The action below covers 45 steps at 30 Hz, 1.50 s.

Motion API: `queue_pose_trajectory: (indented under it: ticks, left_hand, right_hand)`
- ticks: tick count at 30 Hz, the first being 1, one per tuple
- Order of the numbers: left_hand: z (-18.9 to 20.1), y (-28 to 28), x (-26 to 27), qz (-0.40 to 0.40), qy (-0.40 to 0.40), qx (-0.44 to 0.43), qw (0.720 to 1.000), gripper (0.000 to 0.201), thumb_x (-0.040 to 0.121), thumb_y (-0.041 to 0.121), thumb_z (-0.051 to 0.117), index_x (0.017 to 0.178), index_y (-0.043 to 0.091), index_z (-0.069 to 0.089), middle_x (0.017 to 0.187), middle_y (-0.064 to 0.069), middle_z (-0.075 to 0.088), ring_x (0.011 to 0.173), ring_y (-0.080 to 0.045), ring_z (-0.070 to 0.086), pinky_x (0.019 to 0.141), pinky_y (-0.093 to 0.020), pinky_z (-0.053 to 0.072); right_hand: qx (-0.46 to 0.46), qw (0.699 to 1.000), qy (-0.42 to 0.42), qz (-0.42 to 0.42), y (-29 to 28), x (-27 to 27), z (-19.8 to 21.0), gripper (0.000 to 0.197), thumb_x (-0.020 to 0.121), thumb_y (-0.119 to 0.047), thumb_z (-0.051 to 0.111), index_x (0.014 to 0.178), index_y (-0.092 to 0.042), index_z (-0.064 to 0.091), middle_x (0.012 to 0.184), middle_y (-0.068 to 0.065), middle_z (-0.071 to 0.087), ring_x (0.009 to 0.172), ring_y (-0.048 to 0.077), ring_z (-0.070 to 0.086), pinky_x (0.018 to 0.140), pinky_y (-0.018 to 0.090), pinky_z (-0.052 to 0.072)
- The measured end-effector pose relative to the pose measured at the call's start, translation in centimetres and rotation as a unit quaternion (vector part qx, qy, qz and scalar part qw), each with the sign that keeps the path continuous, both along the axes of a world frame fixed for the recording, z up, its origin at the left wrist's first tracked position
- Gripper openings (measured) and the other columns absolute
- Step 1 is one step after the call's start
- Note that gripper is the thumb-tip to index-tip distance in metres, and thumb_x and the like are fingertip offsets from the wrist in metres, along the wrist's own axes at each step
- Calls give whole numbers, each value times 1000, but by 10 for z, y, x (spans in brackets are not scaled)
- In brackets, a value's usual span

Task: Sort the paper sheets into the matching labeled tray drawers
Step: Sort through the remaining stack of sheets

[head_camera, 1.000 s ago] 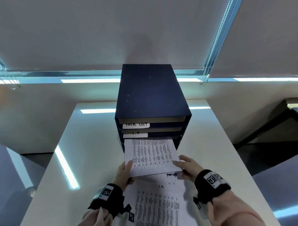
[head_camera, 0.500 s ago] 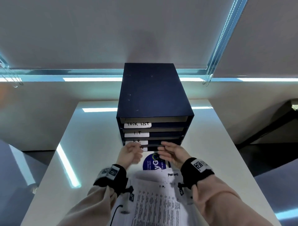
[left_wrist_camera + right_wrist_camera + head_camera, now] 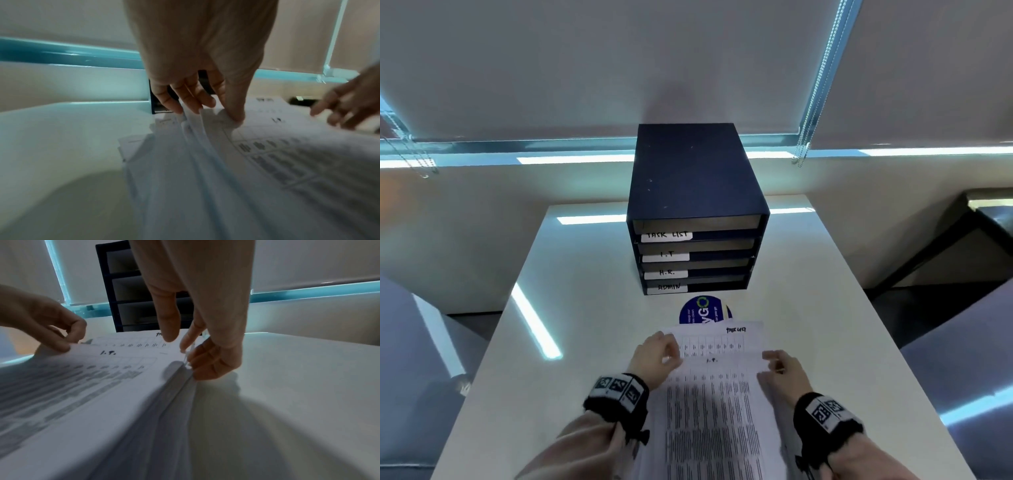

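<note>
A dark blue drawer unit (image 3: 695, 178) stands at the back of the white table (image 3: 585, 274), its drawers labelled TASK LIST (image 3: 667, 235), I.T (image 3: 666, 255), H.R. (image 3: 666, 273) and ADMIN (image 3: 668, 287). In front of it lies a stack of printed sheets; the top sheet (image 3: 715, 411) is marked I.T., and a sheet marked TASK LIST (image 3: 722, 337) shows beneath it. My left hand (image 3: 211, 112) pinches the top sheet's left edge, thumb above and fingers below. My right hand (image 3: 185, 350) curls its fingers under the right edge, with the thumb hovering above the paper.
A round blue sticker (image 3: 702, 310) lies on the table between the stack and the drawer unit. Bare tabletop extends to the left and right of the stack. Closed blinds with a bead cord (image 3: 811, 102) hang behind the table.
One second ago both hands slid a sheet into a drawer below the I.T label. They then let it go, drew back to the stack, and now take hold of the top sheet's edges.
</note>
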<state>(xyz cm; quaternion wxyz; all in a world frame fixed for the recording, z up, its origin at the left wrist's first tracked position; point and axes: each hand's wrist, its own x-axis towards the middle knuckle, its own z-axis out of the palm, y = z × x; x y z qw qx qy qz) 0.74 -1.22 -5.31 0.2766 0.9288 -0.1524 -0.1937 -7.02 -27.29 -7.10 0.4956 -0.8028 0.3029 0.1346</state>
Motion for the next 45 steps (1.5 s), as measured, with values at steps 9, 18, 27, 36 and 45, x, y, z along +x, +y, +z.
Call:
queue_pose_trajectory:
  ticks: [9, 18, 27, 36, 45]
  left_hand:
    - [68, -4, 12, 170, 192, -420, 870, 10, 91, 15, 58, 94, 7, 53, 89, -7, 65, 71, -11, 67, 67, -23, 52]
    - [77, 6, 47, 257, 272, -497, 783, 35, 101, 25, 39, 119, 5, 61, 112, -25, 62, 96, -33, 61, 92, -44, 48]
    - [72, 5, 48, 270, 263, -475, 795, 36, 101, 31, 40, 116, 9, 65, 121, -26, 61, 109, -36, 59, 106, -51, 38]
    - [77, 3, 58, 281, 256, -483, 789, 37, 101, 29, 40, 119, 4, 61, 119, -28, 60, 104, -37, 59, 100, -50, 42]
    - [68, 5, 42, 279, 297, -466, 785, 40, 94, 24, 55, 126, -1, 52, 115, -18, 67, 107, -31, 65, 100, -47, 46]
  right_hand:
    - [313, 945, -64, -67, 7, 4, 33, 61, 75, -3, 76, 129, 1, 49, 111, 12, 68, 95, 18, 68, 86, 25, 54]
    - [412, 907, -85, -27, 9, 2, 47, 29, 91, 5, 51, 118, -3, 59, 112, 16, 70, 96, 24, 71, 73, 28, 57]
    - [411, 908, -81, -27, 10, -1, 50, 32, 91, 3, 52, 122, -3, 57, 115, 18, 69, 99, 30, 69, 75, 33, 57]
    - [369, 926, -82, -9, 20, -11, 58, 37, 91, 2, 54, 123, -17, 56, 117, 1, 70, 104, 13, 68, 81, 21, 53]
    - [290, 954, -67, -44, 6, 75, 49, 69, 82, -15, 68, 143, -7, 39, 143, 12, 48, 129, 29, 49, 113, 49, 33]
